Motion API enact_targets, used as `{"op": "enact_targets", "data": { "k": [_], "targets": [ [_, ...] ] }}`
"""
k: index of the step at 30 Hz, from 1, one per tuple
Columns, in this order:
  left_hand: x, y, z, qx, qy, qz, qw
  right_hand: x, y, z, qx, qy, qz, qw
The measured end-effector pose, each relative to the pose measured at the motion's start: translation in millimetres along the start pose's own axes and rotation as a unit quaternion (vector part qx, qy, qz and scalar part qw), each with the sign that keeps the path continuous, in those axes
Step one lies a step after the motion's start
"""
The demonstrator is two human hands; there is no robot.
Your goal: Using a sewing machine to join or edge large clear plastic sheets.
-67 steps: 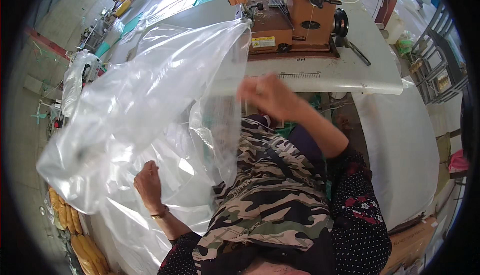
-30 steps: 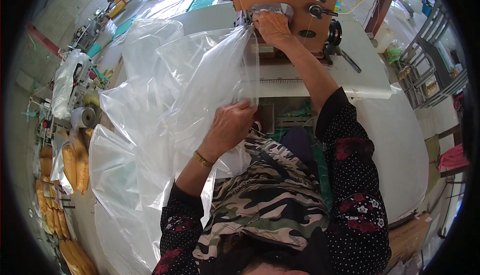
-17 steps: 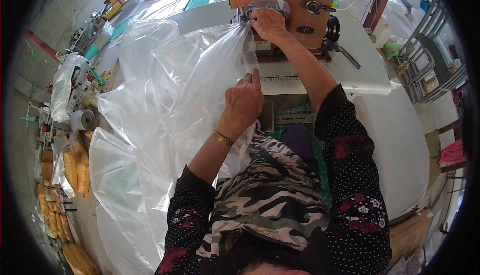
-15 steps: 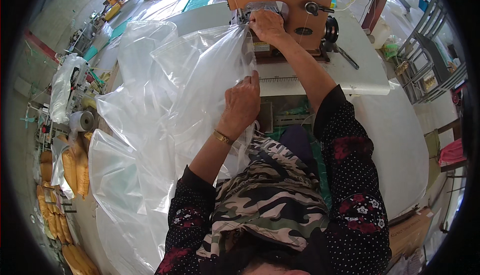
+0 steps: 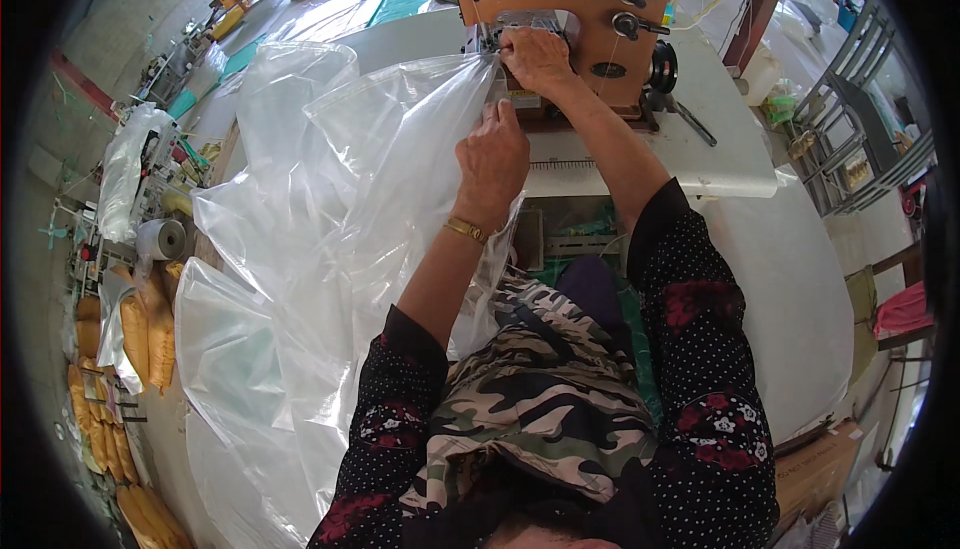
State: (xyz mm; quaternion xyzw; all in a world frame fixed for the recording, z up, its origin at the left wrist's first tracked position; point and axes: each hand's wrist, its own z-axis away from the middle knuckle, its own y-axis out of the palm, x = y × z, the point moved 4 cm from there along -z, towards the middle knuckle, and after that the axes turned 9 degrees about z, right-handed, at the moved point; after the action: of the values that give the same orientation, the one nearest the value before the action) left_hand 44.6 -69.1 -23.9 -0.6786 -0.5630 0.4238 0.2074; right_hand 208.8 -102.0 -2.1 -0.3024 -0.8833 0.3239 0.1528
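Note:
A large clear plastic sheet (image 5: 330,179) lies in loose folds over the left of the work table, its gathered edge running up to the needle area of a brown sewing machine (image 5: 545,39). My right hand (image 5: 537,59) is closed on the plastic's edge just beside the needle; its fingertips are partly hidden by the hand. Lower down the same edge, my left hand (image 5: 492,157) has its fingers pointed toward the machine and pinches the plastic. The underside of the left-hand grip cannot be seen.
The white table (image 5: 700,164) extends right of the machine, with a dark rod-like tool (image 5: 697,124) lying on it. A metal chair (image 5: 850,119) stands at far right, a cardboard box (image 5: 820,469) at lower right. Yellow-orange packed bundles (image 5: 147,334) and a roll (image 5: 162,240) line the left.
My left hand has slid up along the plastic edge, closer to the machine. My right hand stays by the needle, nearly unmoved.

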Motion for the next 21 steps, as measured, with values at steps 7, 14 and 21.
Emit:
{"op": "enact_targets", "data": {
  "k": [7, 14, 21],
  "targets": [
    [10, -2, -17, -0.001, 0.025, -0.061, 0.998, 5, -5, -2, 0.042, 0.014, 0.012, 0.999],
    [16, -21, -29, -0.023, 0.073, 0.263, 0.962, 6, -1, -2, 0.057, 0.024, 0.024, 0.998],
    [15, -47, 9, -0.065, 0.082, 0.068, 0.992, 16, -40, 12, -0.134, 0.073, -0.105, 0.983]
  ]
}}
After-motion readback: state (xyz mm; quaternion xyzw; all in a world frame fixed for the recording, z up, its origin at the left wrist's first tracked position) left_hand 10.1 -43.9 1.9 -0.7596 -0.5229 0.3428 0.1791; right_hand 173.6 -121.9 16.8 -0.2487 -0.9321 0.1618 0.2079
